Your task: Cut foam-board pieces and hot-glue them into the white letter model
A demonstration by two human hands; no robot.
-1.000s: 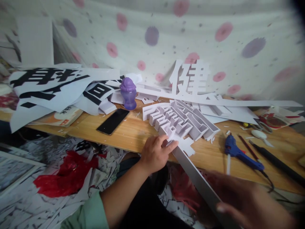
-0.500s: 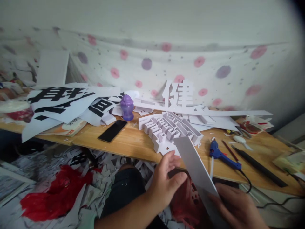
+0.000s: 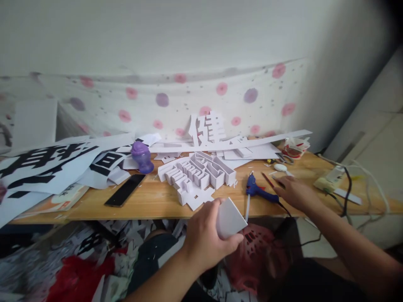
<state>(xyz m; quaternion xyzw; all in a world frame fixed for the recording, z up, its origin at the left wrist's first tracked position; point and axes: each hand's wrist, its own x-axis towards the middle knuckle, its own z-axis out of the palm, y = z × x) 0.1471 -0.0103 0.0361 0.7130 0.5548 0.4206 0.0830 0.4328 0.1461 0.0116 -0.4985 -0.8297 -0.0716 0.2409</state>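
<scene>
My left hand [image 3: 204, 235] is closed on a white foam board strip [image 3: 231, 220], held above the table's front edge with its near part foreshortened. My right hand [image 3: 292, 193] reaches onto the right side of the table, fingers bent down beside a dark red pencil [image 3: 267, 179]. It covers the spot where a long black tool lay, so what is in its fingers is hidden. Left of that hand rests a blue glue gun [image 3: 256, 188] with a glue stick poking out. A white raised-wall letter form [image 3: 198, 174] lies mid-table.
Behind stands a white cut-out character [image 3: 208, 128] and a long white strip [image 3: 233, 144]. On the left are a purple bottle [image 3: 142, 157], a black phone [image 3: 125, 191] and printed sheets [image 3: 56, 167]. A white spoon [image 3: 280, 167], cup [image 3: 296, 147] and cables [image 3: 348, 188] are right. Scraps litter the floor.
My right hand has let go of the white strip and moved to the tabletop at right. My left hand has closed on the strip. The view has turned right.
</scene>
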